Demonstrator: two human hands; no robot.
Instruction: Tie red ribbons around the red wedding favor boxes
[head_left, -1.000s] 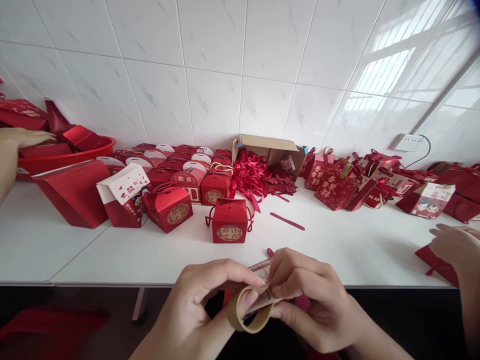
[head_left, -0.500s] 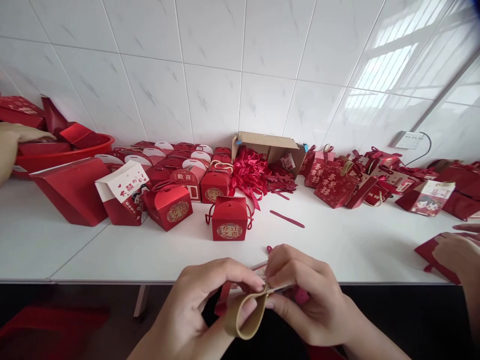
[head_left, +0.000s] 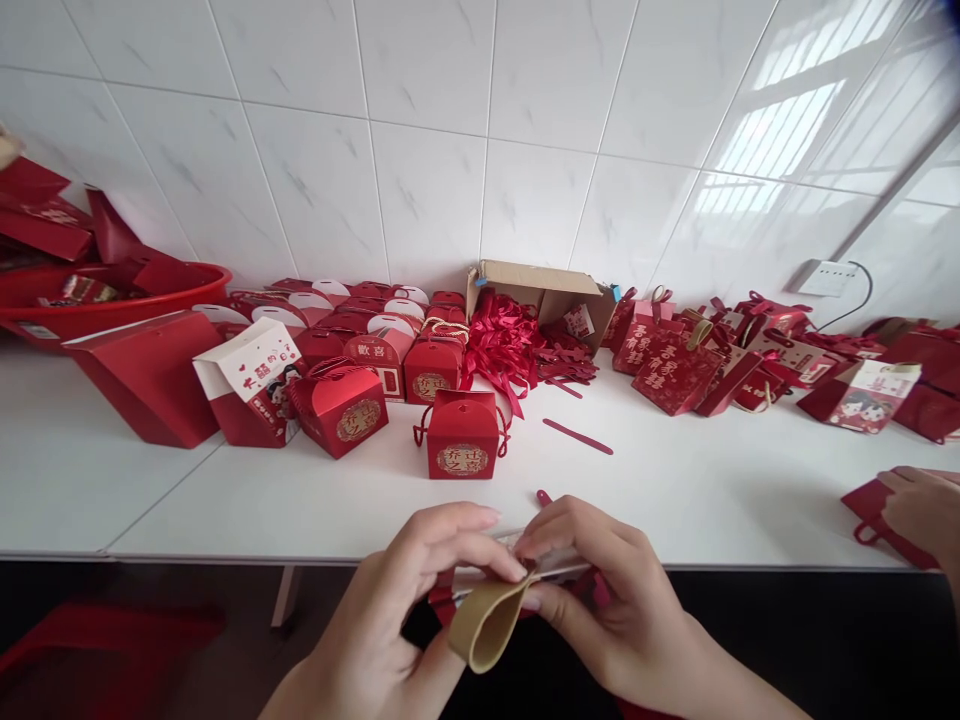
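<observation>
A gold strap [head_left: 487, 620] bent into a loop hangs between my two hands at the table's front edge. My left hand [head_left: 420, 580] has its fingertips on the strap's upper end, with the thumb beside the loop. My right hand [head_left: 600, 590] pinches the strap's end where it meets a box. That red and white box is mostly hidden behind my fingers. Just beyond my hands a red box with gold characters [head_left: 461, 440] stands upright, with twisted cord handles at its sides. Past my right fingers lies the tip of a dark red strip [head_left: 544, 497].
Rows of red boxes [head_left: 343, 410] stand left of a cardboard box [head_left: 547, 280] spilling red ribbons [head_left: 504, 340]. A red basin [head_left: 180, 285] is far left. Finished-looking gift bags [head_left: 679, 375] stand right. Another person's hand [head_left: 922, 510] holds a red box [head_left: 881, 520].
My left thumb has come out of the gold loop, and my left fingers are raised more. The other person's hand at the basin has moved up and left, lifting a red box.
</observation>
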